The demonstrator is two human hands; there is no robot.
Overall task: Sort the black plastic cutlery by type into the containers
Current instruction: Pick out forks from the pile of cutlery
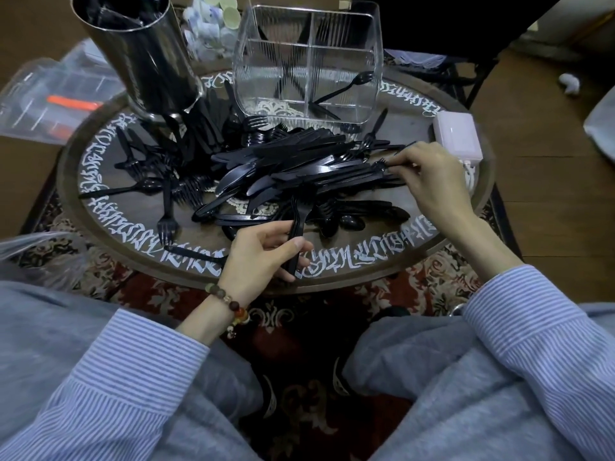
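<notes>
Dozens of black plastic knives, forks and spoons lay heaped in a pile point(293, 174) across the middle of the round table point(442, 241), its brown rim lettered in white. My left hand point(266, 251) was at the near edge of that heap, fingers and thumb curled round the handles of a few forks point(297, 224) whose tines pointed away from me. My right hand point(429, 174) was over the right side of the pile, fingertips pinching the thin handle of another fork point(382, 165) that lay level with its tines toward the heap.

Left of the heap, single forks and one spoon point(133, 188) were scattered on the tabletop. At the far side stood a clear ribbed container point(307, 61) split into compartments; a spoon point(346, 86) leaned in its right front section, and dark pieces I could not tell apart showed through the left one. Far left, a dark shiny cylinder point(143, 51) stood tilted in view with some cutlery inside. A small pale box point(457, 136) sat at the table's right edge, just beyond my right hand. A beaded bracelet point(233, 307) circled my left wrist, and striped sleeves point(532, 331) covered both arms. Clear plastic bags point(50, 94) lay on the floor to the far left.
</notes>
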